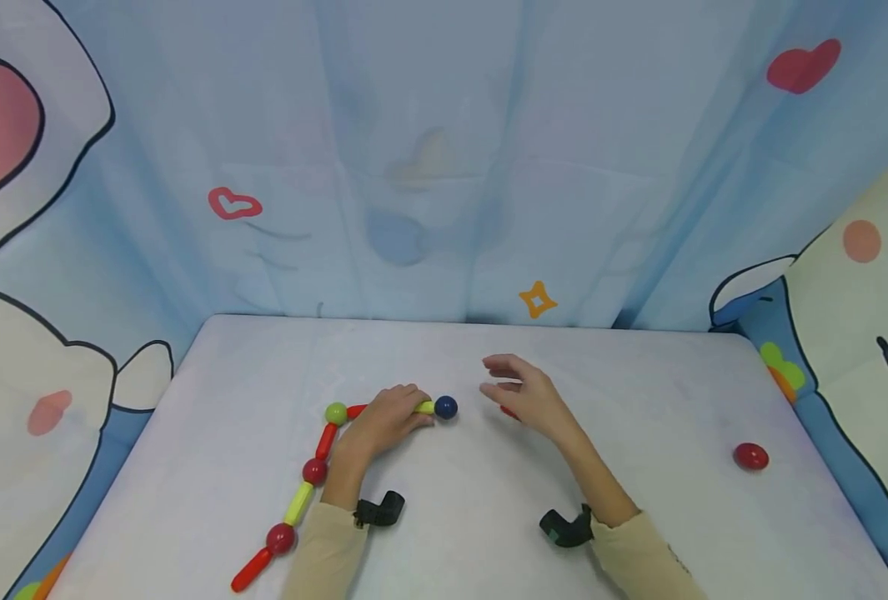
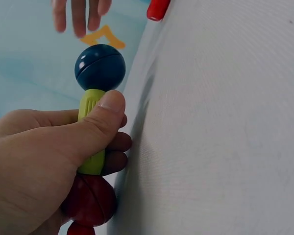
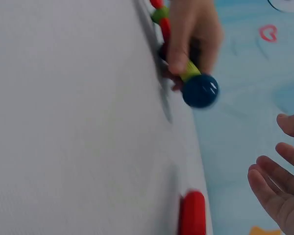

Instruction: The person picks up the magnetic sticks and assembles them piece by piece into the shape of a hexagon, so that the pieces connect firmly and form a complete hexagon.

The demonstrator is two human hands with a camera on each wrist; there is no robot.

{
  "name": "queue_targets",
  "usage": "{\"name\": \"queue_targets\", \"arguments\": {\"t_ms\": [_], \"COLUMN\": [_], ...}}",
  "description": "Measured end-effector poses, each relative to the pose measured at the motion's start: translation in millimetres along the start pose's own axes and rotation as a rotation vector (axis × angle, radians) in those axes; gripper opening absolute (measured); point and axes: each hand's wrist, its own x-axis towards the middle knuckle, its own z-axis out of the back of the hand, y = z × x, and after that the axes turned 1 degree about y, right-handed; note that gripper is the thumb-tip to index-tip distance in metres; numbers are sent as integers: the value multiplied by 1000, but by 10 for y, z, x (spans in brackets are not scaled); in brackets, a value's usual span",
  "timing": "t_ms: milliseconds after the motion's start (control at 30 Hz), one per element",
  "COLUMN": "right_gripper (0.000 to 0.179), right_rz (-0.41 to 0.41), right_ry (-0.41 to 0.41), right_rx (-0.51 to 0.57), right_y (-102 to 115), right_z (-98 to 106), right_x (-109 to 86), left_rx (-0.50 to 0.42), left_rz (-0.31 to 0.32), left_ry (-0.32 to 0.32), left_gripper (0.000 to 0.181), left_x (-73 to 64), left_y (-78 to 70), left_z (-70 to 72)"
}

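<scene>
My left hand [image 1: 389,419] grips a yellow-green rod [image 2: 91,164] near the end of a chain of rods and balls. A dark blue ball [image 2: 100,67] caps that rod, and a dark red ball [image 2: 89,199] joins its other end, mostly covered by the hand in the head view. From there the chain runs left to a green ball [image 1: 336,413], then down toward the front through red and yellow-green rods. My right hand [image 1: 528,395], fingers spread and apart from everything, hovers right of the blue ball. Under it lies a red rod [image 3: 193,213], largely hidden in the head view.
A loose red ball [image 1: 751,457] sits at the right of the white table [image 1: 489,533]. The chain's near end, a red rod [image 1: 252,570], lies by the left forearm. A blue patterned curtain [image 1: 444,167] hangs behind the table's back edge.
</scene>
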Motion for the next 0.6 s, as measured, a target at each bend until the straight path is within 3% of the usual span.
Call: {"name": "queue_targets", "arguments": {"t_ms": [333,600], "right_gripper": [42,45], "right_rz": [2,-14], "right_ry": [-62,-64], "right_rx": [-146,-135], "right_y": [-254,-268], "right_z": [516,673], "right_x": [-93,-141], "left_rx": [41,86], "left_rz": [-23,-102], "left_ry": [-83,-139], "left_gripper": [45,54], "left_x": [2,25], "left_y": [4,10], "left_z": [-38,-73]}}
